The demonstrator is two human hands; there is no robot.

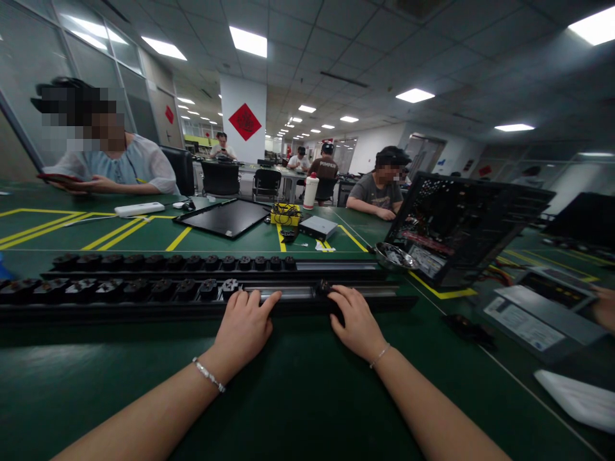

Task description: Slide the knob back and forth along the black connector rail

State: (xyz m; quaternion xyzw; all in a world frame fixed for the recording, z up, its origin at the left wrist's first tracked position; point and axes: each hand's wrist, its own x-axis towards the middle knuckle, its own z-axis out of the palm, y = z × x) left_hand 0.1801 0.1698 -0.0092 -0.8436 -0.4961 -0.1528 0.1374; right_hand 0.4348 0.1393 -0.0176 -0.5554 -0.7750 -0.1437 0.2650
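Two long black rails lie across the green table, each loaded with a row of black socket modules. My left hand (245, 323) rests with fingers spread on the near rail (288, 296), just right of the last seated module (229, 288). My right hand (354, 320) curls over a single black module (325, 288) on the same rail, fingertips pressed around it. The far rail (331, 264) carries its own row of modules further left. Both wrists wear thin bracelets.
An open black computer case (461, 227) stands to the right, a metal bowl (394, 256) beside it. A black panel (225, 218), yellow box (285, 214) and grey device (317, 227) lie beyond the rails. Several people sit at the tables behind. Another person's hand (604, 307) shows at the right edge.
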